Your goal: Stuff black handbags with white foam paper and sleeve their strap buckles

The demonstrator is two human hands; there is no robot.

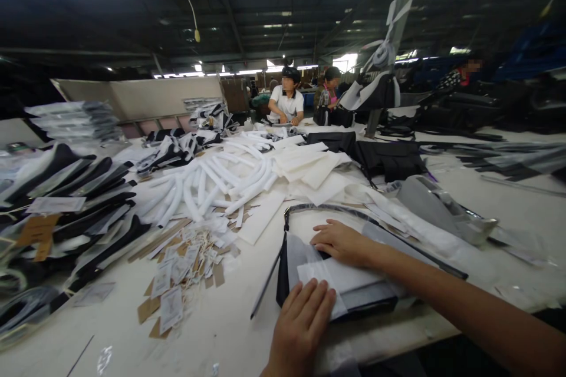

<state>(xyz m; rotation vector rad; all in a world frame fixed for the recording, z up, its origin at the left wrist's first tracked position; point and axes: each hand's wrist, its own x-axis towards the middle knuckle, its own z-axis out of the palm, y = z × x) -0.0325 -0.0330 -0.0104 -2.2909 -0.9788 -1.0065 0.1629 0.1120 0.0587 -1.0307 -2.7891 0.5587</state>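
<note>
A black handbag (369, 301), partly covered with white and grey wrapping sheet, lies on the table in front of me. Its dark strap (398, 234) loops behind it and off to the right. My right hand (342, 242) rests on the top of the bag, fingers stretched out over the sheet. Lower down, my left hand (305, 312) lies with extended fingers against the bag's near left side, touching a piece of clear film (318, 277). Neither hand's palm shows.
Paper hang tags (172, 283) lie in a heap left of the bag. Beyond are white foam tubes (212, 179) and white sheets (313, 168). Stacked dark bag pieces (66, 188) crowd the left; black bags (389, 159) sit behind. A person (287, 100) works across the table.
</note>
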